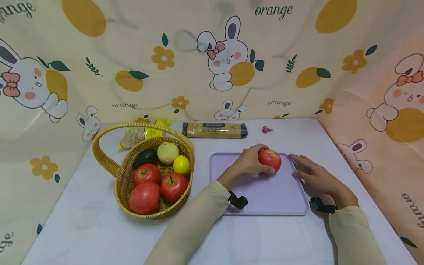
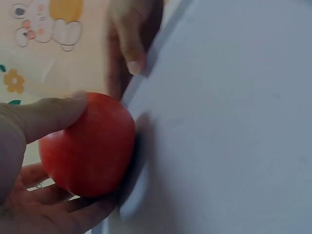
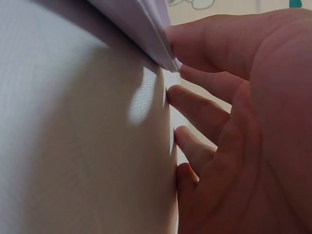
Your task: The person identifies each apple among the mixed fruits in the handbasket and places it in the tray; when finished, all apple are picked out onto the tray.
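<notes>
My left hand (image 1: 249, 161) grips a red tomato (image 1: 269, 162) over the far right part of a pale purple tray (image 1: 265, 198). In the left wrist view the thumb lies across one side of the tomato (image 2: 95, 151), and the fingers reach round the other, close by the tray surface (image 2: 224, 117). At the tray's right edge is my right hand (image 1: 316, 176), its fingers extended. The right wrist view has the thumb and index fingertip right at the tray's corner (image 3: 158, 44), while the other fingertips (image 3: 183, 134) rest along the white tabletop.
Left of the tray stands a wicker basket (image 1: 120, 191) with a tall handle, holding several red tomatoes, a dark green oval fruit, a pale round one and a yellow one. Behind lie a yellow bag (image 1: 132, 138), a spaghetti packet (image 1: 215, 130) and a small pink item (image 1: 266, 129). Patterned cloth walls surround the table.
</notes>
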{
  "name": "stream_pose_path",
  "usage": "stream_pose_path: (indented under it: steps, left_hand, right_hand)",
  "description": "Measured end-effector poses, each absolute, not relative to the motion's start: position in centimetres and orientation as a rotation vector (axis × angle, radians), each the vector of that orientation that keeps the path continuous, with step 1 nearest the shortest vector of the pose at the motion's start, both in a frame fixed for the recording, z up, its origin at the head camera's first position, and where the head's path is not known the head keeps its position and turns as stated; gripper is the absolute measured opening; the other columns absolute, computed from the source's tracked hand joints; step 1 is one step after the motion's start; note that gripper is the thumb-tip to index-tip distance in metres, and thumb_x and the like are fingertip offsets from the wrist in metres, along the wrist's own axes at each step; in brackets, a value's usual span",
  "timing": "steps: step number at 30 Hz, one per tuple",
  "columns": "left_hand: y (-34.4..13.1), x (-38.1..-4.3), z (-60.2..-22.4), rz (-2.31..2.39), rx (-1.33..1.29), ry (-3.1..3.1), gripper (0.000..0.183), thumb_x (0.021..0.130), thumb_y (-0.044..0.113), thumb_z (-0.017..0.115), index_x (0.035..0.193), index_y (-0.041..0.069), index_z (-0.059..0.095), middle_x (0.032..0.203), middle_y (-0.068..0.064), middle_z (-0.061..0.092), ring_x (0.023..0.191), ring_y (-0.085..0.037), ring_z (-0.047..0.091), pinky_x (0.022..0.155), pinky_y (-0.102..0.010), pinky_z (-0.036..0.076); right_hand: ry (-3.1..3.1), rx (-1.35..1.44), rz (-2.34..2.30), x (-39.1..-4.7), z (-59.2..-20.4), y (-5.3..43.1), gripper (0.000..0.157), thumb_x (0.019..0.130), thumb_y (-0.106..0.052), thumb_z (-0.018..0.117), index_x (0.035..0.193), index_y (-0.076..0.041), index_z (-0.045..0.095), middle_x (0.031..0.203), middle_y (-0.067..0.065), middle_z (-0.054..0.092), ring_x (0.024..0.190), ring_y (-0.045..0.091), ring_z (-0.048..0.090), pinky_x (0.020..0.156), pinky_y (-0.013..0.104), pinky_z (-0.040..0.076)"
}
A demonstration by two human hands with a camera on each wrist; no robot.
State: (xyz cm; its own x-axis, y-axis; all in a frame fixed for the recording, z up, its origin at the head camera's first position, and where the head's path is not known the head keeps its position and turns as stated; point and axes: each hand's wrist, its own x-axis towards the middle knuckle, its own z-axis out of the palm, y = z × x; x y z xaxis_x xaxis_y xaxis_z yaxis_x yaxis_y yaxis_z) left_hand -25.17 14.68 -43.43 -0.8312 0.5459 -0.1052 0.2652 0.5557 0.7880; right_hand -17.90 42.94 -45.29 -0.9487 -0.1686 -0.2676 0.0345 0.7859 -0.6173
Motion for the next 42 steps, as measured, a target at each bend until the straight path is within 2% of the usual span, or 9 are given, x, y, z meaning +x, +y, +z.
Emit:
stream_pose_path:
  steps: [5, 10, 15, 18, 21, 27, 33, 37, 42]
  left_hand:
    - [14.9, -24.6, -43.3, 1.038, 0.682, 2.524, 0.085, 0.087, 0.037, 0.095, 0.158, 0.017, 0.055, 0.143, -0.003, 0.068, 0.129, -0.021, 0.055, 0.098, -0.032, 0.059]
    - [14.4, -23.1, -42.2, 1.025, 0.691, 2.607, 0.092, 0.087, 0.04, 0.095, 0.164, 0.015, 0.05, 0.155, -0.003, 0.064, 0.138, -0.022, 0.057, 0.107, -0.031, 0.058]
    - [11.6, -20.7, -39.2, 1.139, 0.804, 2.573, 0.086, 0.089, 0.039, 0.093, 0.163, 0.019, 0.053, 0.158, 0.001, 0.064, 0.141, -0.022, 0.058, 0.105, -0.028, 0.059]
    - [9.0, -19.2, -37.5, 1.187, 0.974, 2.469, 0.08, 0.092, 0.035, 0.091, 0.161, 0.018, 0.056, 0.155, 0.0, 0.067, 0.139, -0.02, 0.064, 0.104, -0.023, 0.058]
    - [6.3, -17.8, -36.5, 1.212, 1.123, 2.35, 0.075, 0.093, 0.033, 0.091, 0.159, 0.017, 0.059, 0.155, 0.001, 0.067, 0.138, -0.014, 0.067, 0.111, -0.02, 0.053]
    - [0.7, -15.8, -36.1, 1.26, 1.321, 2.103, 0.07, 0.093, 0.026, 0.091, 0.155, 0.014, 0.062, 0.152, 0.002, 0.069, 0.132, -0.004, 0.068, 0.114, -0.02, 0.052]
    - [-6.4, -15.2, -36.2, 1.423, 1.2, 1.961, 0.066, 0.092, 0.015, 0.091, 0.152, 0.012, 0.064, 0.153, -0.001, 0.068, 0.137, -0.01, 0.067, 0.118, -0.029, 0.052]
    - [-11.5, -15.5, -36.3, 1.475, 1.07, 2.048, 0.063, 0.094, 0.015, 0.088, 0.152, 0.016, 0.065, 0.152, -0.001, 0.069, 0.138, -0.014, 0.067, 0.118, -0.029, 0.052]
    - [-17.3, -16.4, -37.2, 1.565, 0.986, 2.178, 0.058, 0.095, 0.009, 0.084, 0.15, 0.011, 0.066, 0.147, -0.006, 0.072, 0.137, -0.026, 0.069, 0.114, -0.032, 0.056]
  right_hand:
    - [2.67, -0.119, -0.915, -17.9, -45.5, 42.8, 0.083, 0.108, -0.043, 0.067, 0.176, -0.028, 0.023, 0.181, 0.029, 0.014, 0.161, 0.065, 0.009, 0.11, 0.093, 0.024]
    - [2.686, -0.13, -0.898, -17.7, -45.7, 42.9, 0.081, 0.109, -0.04, 0.066, 0.176, -0.026, 0.024, 0.179, 0.03, 0.017, 0.16, 0.066, 0.012, 0.11, 0.092, 0.026]
    - [2.678, -0.118, -0.91, -17.5, -45.8, 42.9, 0.081, 0.109, -0.042, 0.066, 0.176, -0.026, 0.023, 0.179, 0.03, 0.017, 0.16, 0.066, 0.012, 0.109, 0.093, 0.027]
    - [2.683, -0.13, -0.906, -17.4, -45.8, 42.9, 0.081, 0.109, -0.042, 0.065, 0.177, -0.025, 0.023, 0.179, 0.03, 0.018, 0.159, 0.067, 0.016, 0.108, 0.092, 0.029]
    - [2.692, -0.132, -0.9, -17.2, -45.8, 43.0, 0.081, 0.11, -0.04, 0.065, 0.177, -0.024, 0.022, 0.178, 0.031, 0.019, 0.157, 0.068, 0.02, 0.109, 0.091, 0.03]
    - [2.679, -0.101, -0.914, -16.7, -45.8, 43.3, 0.079, 0.112, -0.039, 0.062, 0.177, -0.023, 0.02, 0.178, 0.033, 0.017, 0.156, 0.069, 0.019, 0.107, 0.092, 0.029]
    - [2.693, -0.128, -0.931, -17.0, -45.8, 43.2, 0.078, 0.112, -0.037, 0.062, 0.177, -0.022, 0.021, 0.178, 0.031, 0.018, 0.157, 0.068, 0.019, 0.107, 0.093, 0.029]
    - [2.7, -0.145, -0.927, -17.4, -45.7, 43.0, 0.078, 0.112, -0.036, 0.062, 0.177, -0.021, 0.022, 0.178, 0.032, 0.018, 0.157, 0.068, 0.019, 0.108, 0.093, 0.029]
    - [2.692, -0.168, -0.941, -17.9, -45.6, 42.7, 0.078, 0.111, -0.035, 0.064, 0.176, -0.021, 0.023, 0.178, 0.032, 0.017, 0.158, 0.068, 0.016, 0.109, 0.093, 0.026]
